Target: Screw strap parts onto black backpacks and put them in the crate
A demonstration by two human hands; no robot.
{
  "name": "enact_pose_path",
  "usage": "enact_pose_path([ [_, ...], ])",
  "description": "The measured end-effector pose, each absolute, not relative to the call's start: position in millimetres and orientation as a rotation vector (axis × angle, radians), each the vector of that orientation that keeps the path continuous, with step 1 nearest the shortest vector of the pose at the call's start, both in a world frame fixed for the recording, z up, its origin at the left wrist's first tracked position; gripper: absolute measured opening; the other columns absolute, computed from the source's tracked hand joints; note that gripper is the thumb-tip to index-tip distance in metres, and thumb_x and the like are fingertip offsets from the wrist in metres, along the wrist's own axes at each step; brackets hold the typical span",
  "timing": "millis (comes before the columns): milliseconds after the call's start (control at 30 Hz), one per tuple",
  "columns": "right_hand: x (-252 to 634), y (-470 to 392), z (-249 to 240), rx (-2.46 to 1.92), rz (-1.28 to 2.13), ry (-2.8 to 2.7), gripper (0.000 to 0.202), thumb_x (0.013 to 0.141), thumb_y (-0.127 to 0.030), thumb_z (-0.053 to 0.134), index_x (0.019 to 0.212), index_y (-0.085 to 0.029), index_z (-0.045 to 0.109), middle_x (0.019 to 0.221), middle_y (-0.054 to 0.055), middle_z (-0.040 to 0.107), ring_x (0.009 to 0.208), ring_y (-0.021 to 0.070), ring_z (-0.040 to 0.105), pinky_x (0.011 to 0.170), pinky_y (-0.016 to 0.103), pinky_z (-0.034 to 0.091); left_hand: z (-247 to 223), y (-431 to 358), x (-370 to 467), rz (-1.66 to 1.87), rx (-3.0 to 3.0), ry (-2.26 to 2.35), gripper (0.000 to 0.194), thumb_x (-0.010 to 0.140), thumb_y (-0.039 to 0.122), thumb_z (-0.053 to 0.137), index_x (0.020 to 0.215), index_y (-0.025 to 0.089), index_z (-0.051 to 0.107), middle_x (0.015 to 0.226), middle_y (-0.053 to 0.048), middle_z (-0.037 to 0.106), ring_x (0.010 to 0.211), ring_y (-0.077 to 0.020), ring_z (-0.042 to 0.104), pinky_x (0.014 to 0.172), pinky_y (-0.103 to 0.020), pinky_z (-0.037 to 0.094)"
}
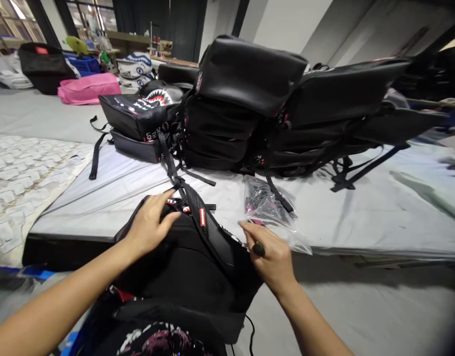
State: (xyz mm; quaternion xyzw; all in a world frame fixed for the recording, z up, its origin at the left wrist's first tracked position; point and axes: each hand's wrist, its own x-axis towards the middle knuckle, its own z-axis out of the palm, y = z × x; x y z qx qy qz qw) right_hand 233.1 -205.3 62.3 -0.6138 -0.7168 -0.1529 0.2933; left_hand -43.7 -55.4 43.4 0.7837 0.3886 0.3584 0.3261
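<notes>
Two bare hands are working at a black backpack [183, 282], which is leaning up against the near edge of a table [361, 217] wrapped in a smooth, pale sheet. The left hand [150, 222] is lying over the bag's upper edge, its thumb and fingers standing apart in a curved shape, with the fingertips reaching close to a shoulder strap [216, 242]; whether they are touching it cannot be told. The right hand [272, 254] is clamping its fingers together around a slim tool (only the rounded, dark end of its handle [258, 249] is showing clearly) beside the bag's right edge. The strap is running diagonally across the matte, softly sagging panel, thick and padded, and carrying a small red rectangular label [202, 217]. Just beyond the right hand, a crinkled, clear plastic bag [255, 193] is lying on the sheet, holding small dark pieces. Further back, a pile of black backpacks [253, 74] is rising in boxy, glossy, leather-like layers, webbing straps trailing down. A toothed shark-mouth print [159, 96] is showing on one at the left, while a plump pink bag [89, 89] is resting behind.
</notes>
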Motion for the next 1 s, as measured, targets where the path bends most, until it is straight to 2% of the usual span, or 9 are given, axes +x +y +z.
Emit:
enact_pose_path([
  [67, 195.7, -201.5, 72.3, -1.308, -0.292, -2.068, 0.036, 0.092, -0.009, 0.051, 0.124, -0.019, 0.065, 0.113, 0.011, 0.075, 0.110, 0.0231, 0.069, 0.092, 0.039, 0.056, 52.2, -78.3, -33.2, 0.746, 1.671, 0.809, 0.048, 0.093, 0.053, 0.052, 0.124, 0.017, 0.059, 0.107, -0.012, 0.071, 0.094, -0.0243, 0.070, 0.074, -0.037, 0.058],
  [133, 167.4, -196.9, 74.4, -1.112, -0.222, -2.216, 0.042, 0.092, -0.007, 0.051, 0.132, -0.017, 0.060, 0.118, 0.012, 0.074, 0.120, 0.0244, 0.064, 0.089, 0.040, 0.057, 53.2, -92.3, -31.4, 0.584, 1.380, 0.678, 0.051, 0.088, 0.055, 0.059, 0.118, 0.015, 0.061, 0.085, -0.007, 0.070, 0.073, -0.0194, 0.069, 0.060, -0.030, 0.054],
  [333, 143.4, -183.0, 62.7, -1.106, -0.012, -2.204, 0.046, 0.090, -0.012, 0.064, 0.135, -0.017, 0.058, 0.136, 0.018, 0.063, 0.128, 0.0268, 0.059, 0.098, 0.044, 0.056, 37.2, -108.8, -60.4, 0.983, 1.566, 0.841, 0.033, 0.088, 0.030, 0.066, 0.119, 0.020, 0.063, 0.077, 0.001, 0.071, 0.068, -0.0122, 0.065, 0.067, -0.024, 0.051],
  [533, 132.9, -161.5, 60.0, -1.295, 0.229, -2.060, 0.038, 0.093, -0.027, 0.065, 0.131, -0.022, 0.061, 0.119, 0.011, 0.072, 0.108, 0.0230, 0.069, 0.091, 0.038, 0.059, 14.4, -113.8, -73.6, 1.357, 2.001, 0.912, 0.023, 0.092, 0.019, 0.063, 0.115, 0.020, 0.063, 0.102, -0.003, 0.076, 0.084, -0.0124, 0.072, 0.077, -0.022, 0.056],
  [667, 129.5, -150.7, 59.7, -1.354, 0.413, -2.190, 0.016, 0.095, -0.020, 0.056, 0.103, -0.022, 0.070, 0.089, 0.005, 0.075, 0.080, 0.0179, 0.070, 0.070, 0.030, 0.057, -2.7, -117.7, -75.6, 1.404, 2.177, 0.732, 0.027, 0.094, 0.017, 0.062, 0.120, 0.021, 0.059, 0.091, -0.002, 0.076, 0.075, -0.0125, 0.071, 0.071, -0.023, 0.057],
  [733, 132.7, -141.2, 58.6, -1.407, 0.414, -2.223, 0.018, 0.093, -0.016, 0.054, 0.095, -0.022, 0.071, 0.083, 0.004, 0.074, 0.076, 0.0176, 0.069, 0.070, 0.030, 0.055, -9.5, -113.5, -78.1, 1.372, 2.233, 0.756, 0.039, 0.094, 0.023, 0.062, 0.133, 0.021, 0.052, 0.100, -0.006, 0.075, 0.089, -0.0170, 0.072, 0.081, -0.030, 0.059],
  [800, 137.5, -126.8, 55.7, -1.502, 0.331, -2.158, 0.020, 0.091, -0.015, 0.053, 0.096, -0.022, 0.071, 0.090, 0.005, 0.075, 0.084, 0.0197, 0.070, 0.077, 0.033, 0.056, -17.4, -103.2, -82.0, 1.265, 2.343, 0.946, 0.056, 0.093, 0.031, 0.064, 0.144, 0.021, 0.044, 0.128, -0.015, 0.066, 0.122, -0.0285, 0.061, 0.102, -0.047, 0.052],
  [867, 140.5, -109.2, 51.3, -1.593, 0.247, -2.060, 0.021, 0.089, -0.016, 0.053, 0.096, -0.022, 0.072, 0.095, 0.007, 0.075, 0.089, 0.0215, 0.070, 0.080, 0.035, 0.055, -28.3, -89.8, -86.7, 1.085, 2.435, 1.201, 0.055, 0.090, 0.031, 0.067, 0.142, 0.022, 0.049, 0.152, -0.021, 0.043, 0.143, -0.0412, 0.037, 0.111, -0.067, 0.036],
  [1000, 130.1, -80.0, 44.3, -1.793, 0.315, -2.100, 0.031, 0.083, -0.009, 0.052, 0.103, -0.023, 0.072, 0.103, 0.005, 0.076, 0.093, 0.0205, 0.071, 0.081, 0.031, 0.053, -56.4, -71.8, -95.3, 1.052, 2.443, 1.212, 0.024, 0.090, 0.023, 0.064, 0.114, 0.019, 0.064, 0.156, -0.020, 0.032, 0.145, -0.0399, 0.032, 0.110, -0.064, 0.039],
])
